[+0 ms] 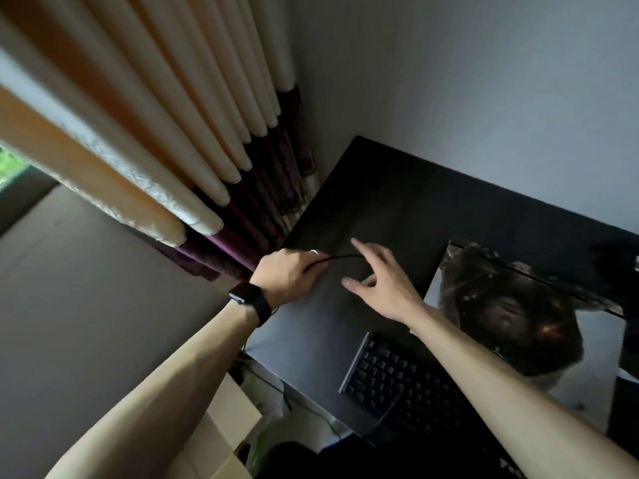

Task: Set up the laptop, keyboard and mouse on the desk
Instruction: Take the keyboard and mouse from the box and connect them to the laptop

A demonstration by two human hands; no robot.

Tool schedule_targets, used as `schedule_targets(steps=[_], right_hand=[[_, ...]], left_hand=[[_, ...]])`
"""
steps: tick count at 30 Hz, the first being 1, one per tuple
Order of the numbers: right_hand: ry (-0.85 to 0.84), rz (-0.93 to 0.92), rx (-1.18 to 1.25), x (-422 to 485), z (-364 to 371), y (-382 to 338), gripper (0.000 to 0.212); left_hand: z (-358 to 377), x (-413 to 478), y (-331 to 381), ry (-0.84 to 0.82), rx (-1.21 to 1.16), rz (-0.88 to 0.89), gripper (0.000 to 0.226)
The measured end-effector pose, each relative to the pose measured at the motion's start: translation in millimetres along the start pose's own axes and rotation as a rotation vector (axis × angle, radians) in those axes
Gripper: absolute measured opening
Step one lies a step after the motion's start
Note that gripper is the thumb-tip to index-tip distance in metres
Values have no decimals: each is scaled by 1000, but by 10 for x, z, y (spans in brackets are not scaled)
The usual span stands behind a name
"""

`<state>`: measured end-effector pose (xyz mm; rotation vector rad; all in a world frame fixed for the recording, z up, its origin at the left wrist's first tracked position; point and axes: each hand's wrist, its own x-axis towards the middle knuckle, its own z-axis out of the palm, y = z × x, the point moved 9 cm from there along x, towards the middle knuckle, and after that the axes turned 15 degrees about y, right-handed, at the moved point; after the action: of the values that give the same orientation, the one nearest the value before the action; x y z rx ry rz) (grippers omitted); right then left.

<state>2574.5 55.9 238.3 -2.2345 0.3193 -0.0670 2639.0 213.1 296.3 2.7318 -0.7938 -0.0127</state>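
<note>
While my left grip (pixel 287 274) is curled tight round a thin black cable (pixel 342 257) above the left edge of the black tabletop (pixel 397 195), my right grip (pixel 380 285) hangs just beside it with fingers spread apart and holding nothing, though whether a fingertip touches the cable's far end I cannot tell. Nearer to me the black keyboard (pixel 397 382) lies flat on the tabletop under my right forearm, and just beyond it to the right sits a panel (pixel 501 323) bearing a dark picture; whether that is the laptop I cannot tell.
</note>
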Motion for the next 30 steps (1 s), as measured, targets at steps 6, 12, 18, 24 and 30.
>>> schedule_targets(steps=[6, 12, 18, 24, 30], right_hand=[[440, 125, 129, 494, -941, -85, 33], [742, 690, 342, 543, -1630, 1102, 40], [861, 984, 315, 270, -1796, 1781, 43], [791, 987, 223, 227, -1581, 1919, 36], [594, 979, 403, 261, -1097, 1719, 54]], left_hand=[[-512, 705, 292, 101, -33, 16, 32], [-122, 979, -439, -111, -14, -170, 36], [203, 1340, -826, -200, 10, -264, 39], [373, 1902, -369, -170, -219, -287, 34], [1404, 1117, -451, -543, 116, -311, 72]])
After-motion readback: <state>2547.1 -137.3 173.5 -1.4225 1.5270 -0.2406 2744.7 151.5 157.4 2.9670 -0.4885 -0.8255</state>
